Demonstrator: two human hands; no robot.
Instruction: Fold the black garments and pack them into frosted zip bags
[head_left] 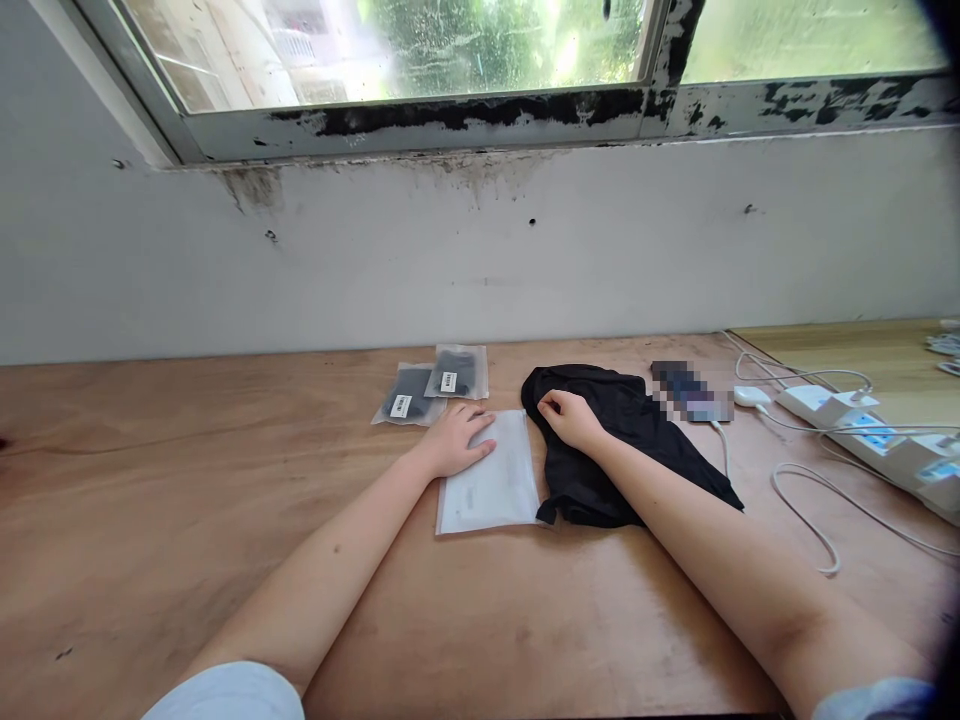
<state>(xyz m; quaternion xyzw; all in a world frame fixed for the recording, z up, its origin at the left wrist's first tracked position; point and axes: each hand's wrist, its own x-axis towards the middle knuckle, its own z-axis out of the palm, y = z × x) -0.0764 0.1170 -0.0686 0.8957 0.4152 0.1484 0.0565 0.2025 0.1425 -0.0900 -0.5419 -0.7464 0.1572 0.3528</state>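
Observation:
My left hand [459,440] lies on the upper left part of a flat, whitish plastic bag [491,495], its fingers spread. To the right of the bag a crumpled piece of black fabric [600,490] is spread on the table. My right hand [573,420] rests over the fabric's left part, its fingers curled in a pinch on the cloth. Just beyond my left hand are two frosted packets with dark contents and white barcode labels: the left packet [411,384] lies partly under the right packet [468,370].
The wooden table [225,510] meets a white wall [375,260] below a window. To the right are a blurred-out phone [686,388] with a cable, a white charger puck [751,397], a white power strip [892,450] with plugs, and a loose white cable [806,510].

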